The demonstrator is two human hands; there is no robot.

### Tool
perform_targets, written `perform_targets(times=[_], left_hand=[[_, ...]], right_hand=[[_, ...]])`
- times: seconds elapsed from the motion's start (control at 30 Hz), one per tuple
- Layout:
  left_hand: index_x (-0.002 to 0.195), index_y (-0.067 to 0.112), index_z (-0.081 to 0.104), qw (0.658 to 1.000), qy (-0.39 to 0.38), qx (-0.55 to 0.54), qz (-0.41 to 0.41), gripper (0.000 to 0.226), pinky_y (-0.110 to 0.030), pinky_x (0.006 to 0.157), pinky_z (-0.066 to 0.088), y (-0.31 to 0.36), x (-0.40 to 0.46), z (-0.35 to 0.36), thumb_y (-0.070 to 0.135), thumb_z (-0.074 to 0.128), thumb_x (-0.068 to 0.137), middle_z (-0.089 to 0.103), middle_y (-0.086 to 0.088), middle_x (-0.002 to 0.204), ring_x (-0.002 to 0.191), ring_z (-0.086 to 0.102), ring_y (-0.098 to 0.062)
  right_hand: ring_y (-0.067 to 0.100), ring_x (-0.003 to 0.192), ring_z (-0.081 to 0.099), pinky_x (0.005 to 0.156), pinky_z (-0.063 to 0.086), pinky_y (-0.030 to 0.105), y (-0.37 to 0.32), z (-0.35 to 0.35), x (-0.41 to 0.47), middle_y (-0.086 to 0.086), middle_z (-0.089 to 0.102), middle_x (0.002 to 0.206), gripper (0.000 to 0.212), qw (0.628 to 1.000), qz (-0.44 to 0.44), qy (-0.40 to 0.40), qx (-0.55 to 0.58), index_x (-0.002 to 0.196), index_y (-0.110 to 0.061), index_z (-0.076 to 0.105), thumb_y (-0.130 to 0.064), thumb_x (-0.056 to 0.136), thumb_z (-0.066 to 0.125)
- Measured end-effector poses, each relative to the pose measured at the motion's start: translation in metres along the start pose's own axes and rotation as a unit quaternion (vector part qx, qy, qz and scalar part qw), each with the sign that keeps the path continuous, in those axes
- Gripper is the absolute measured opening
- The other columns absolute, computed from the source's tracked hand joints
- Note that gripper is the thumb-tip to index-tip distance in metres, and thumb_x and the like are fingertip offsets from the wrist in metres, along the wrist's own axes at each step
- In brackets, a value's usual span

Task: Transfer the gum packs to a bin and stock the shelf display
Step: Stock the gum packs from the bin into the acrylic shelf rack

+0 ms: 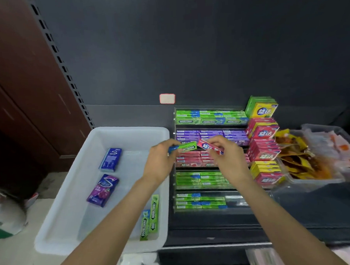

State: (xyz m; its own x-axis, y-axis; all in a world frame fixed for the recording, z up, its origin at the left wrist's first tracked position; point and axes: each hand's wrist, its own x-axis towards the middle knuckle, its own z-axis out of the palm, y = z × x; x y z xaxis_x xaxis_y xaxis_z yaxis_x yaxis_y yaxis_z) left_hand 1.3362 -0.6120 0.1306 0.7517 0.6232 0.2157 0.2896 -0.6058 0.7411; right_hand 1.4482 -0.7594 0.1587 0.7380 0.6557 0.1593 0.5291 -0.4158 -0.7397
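Gum packs [186,147] in both hands

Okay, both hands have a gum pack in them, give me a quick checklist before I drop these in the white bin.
1. Left hand grips the green Doublemint pack: ok.
2. Right hand pinches the red pack: ok.
3. White bin has bare floor for more packs: ok; only the blue pack, the purple pack and green sticks lie in it.
4. Hands over the bin: not ok; both are at the display rack, the left near the bin's edge.
5. Packs touching each other: cannot tell.
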Motion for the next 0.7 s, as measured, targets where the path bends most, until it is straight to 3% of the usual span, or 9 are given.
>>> perform_targets(times=[0.2,0.33,0.43,0.7], left_hand=[[0.106,0.010,0.067,0.999,-0.037,-0.005,-0.033,0.019,-0.015,0.075,0.040,0.046,-0.039,0.066,0.016,0.063,0.089,0.068,-0.005,0.099,0.085,0.059,-0.015],[0.109,0.009,0.067,0.992,-0.099,0.072,-0.030,0.022,-0.021,0.083,0.039,0.048,-0.064,0.104,0.012,0.062,0.088,0.062,-0.010,0.109,0.096,0.058,-0.023],[0.109,0.012,0.067,0.983,-0.128,0.122,-0.050,0.022,-0.034,0.091,0.046,0.044,-0.078,0.121,0.014,0.062,0.089,0.062,-0.009,0.113,0.105,0.059,-0.026],[0.108,0.012,0.067,0.979,-0.026,0.195,-0.055,0.022,-0.037,0.080,0.051,0.035,-0.093,0.140,0.008,0.063,0.087,0.064,-0.008,0.109,0.103,0.058,-0.028]], right_hand=[[0.008,0.095,0.056,0.080,0.039,0.016,0.054,-0.056,-0.030,-0.001,0.066,0.105,0.020,1.000,-0.003,-0.026,-0.017,0.107,-0.012,0.063,-0.005,0.089,0.060],[0.006,0.093,0.054,0.080,0.039,0.016,0.085,-0.075,-0.054,-0.001,0.065,0.104,0.019,0.999,0.008,-0.049,-0.009,0.106,-0.010,0.063,-0.004,0.089,0.060],[0.011,0.095,0.060,0.080,0.043,0.019,0.102,-0.081,-0.066,-0.002,0.067,0.103,0.020,0.998,0.014,-0.065,-0.003,0.105,-0.014,0.064,-0.004,0.088,0.060],[0.004,0.093,0.057,0.083,0.046,0.017,0.120,-0.086,-0.081,-0.004,0.067,0.105,0.021,0.996,0.003,-0.086,0.008,0.108,-0.013,0.064,-0.006,0.089,0.061]])
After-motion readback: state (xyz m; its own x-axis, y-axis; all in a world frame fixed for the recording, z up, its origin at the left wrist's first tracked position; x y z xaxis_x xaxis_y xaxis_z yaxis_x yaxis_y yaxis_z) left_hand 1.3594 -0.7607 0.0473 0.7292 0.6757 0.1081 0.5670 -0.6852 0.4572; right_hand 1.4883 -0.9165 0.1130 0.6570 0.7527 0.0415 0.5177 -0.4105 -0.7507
